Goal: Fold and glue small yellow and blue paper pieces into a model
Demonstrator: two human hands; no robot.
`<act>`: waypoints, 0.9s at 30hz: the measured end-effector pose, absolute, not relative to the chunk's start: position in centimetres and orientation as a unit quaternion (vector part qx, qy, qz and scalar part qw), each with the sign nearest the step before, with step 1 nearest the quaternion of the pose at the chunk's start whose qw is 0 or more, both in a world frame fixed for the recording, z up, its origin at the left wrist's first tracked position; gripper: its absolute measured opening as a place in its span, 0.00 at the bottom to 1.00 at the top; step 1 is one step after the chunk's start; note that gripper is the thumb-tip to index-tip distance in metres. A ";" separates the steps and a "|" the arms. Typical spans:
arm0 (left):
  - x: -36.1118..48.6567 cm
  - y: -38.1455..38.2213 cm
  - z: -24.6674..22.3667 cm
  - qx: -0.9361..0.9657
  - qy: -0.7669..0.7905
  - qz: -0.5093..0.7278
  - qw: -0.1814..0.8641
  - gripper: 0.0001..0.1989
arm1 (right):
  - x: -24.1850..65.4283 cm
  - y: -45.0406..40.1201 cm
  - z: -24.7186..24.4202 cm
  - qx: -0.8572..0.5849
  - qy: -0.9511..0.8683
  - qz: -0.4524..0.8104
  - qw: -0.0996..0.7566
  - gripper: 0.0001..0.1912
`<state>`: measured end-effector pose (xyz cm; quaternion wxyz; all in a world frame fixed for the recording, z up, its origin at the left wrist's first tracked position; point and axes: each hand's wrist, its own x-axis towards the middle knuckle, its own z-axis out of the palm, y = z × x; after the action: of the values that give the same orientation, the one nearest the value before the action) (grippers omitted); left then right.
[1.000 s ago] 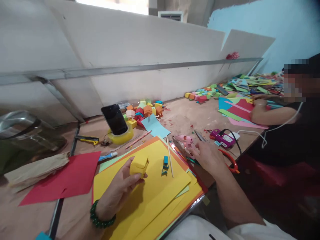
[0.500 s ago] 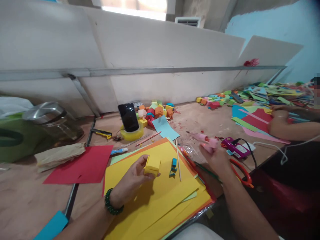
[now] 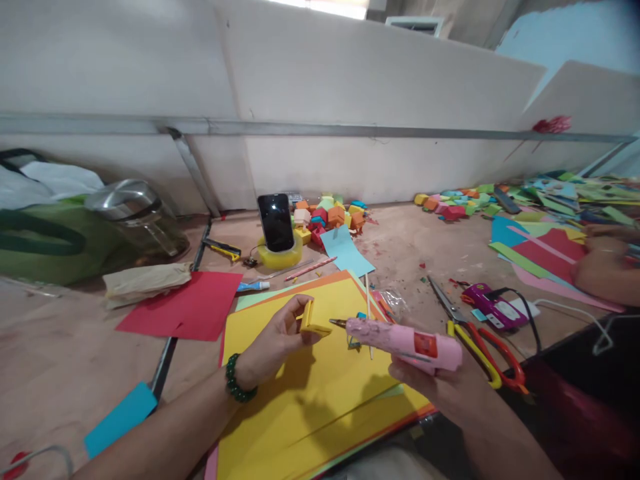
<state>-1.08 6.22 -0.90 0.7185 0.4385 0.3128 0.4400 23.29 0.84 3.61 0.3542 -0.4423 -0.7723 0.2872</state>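
My left hand (image 3: 275, 337), with a green bead bracelet at the wrist, pinches a small folded yellow paper piece (image 3: 315, 319) above the stack of yellow sheets (image 3: 280, 393). A pink glue gun (image 3: 400, 340) is gripped in my right hand (image 3: 435, 387). Its metal tip points left, close to the right edge of the yellow piece. Behind the gun's nozzle, small blue paper pieces (image 3: 361, 316) are partly hidden. A thin stick (image 3: 368, 293) lies near them on the sheets.
Scissors (image 3: 470, 327) and a purple device (image 3: 495, 307) lie right. Behind stand a phone (image 3: 276, 223) on a tape roll (image 3: 281, 255) and folded paper pieces (image 3: 337, 217). Red paper (image 3: 200, 310) and a jar (image 3: 145, 220) are left. Another person's hand (image 3: 607, 263) is far right.
My right hand has lifted the glue gun and brought it left, up to the yellow piece, uncovering the scissors. The yellow piece has turned in my left hand. The view has shifted right.
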 end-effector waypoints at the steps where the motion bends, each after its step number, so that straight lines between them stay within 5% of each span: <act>1: -1.1 6.2 -0.8 0.444 0.310 0.441 0.716 0.20 | 23.2 0.9 3.6 -0.437 -0.770 0.313 0.344 0.16; 27: -1.1 6.0 -0.4 0.488 0.313 0.427 0.694 0.17 | 23.2 1.8 2.9 -0.486 -0.766 0.223 0.358 0.12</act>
<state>-1.12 6.04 -0.38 0.6940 0.4878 0.3129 0.4271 23.23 1.83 2.91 0.3576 -0.4858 -0.7657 0.2233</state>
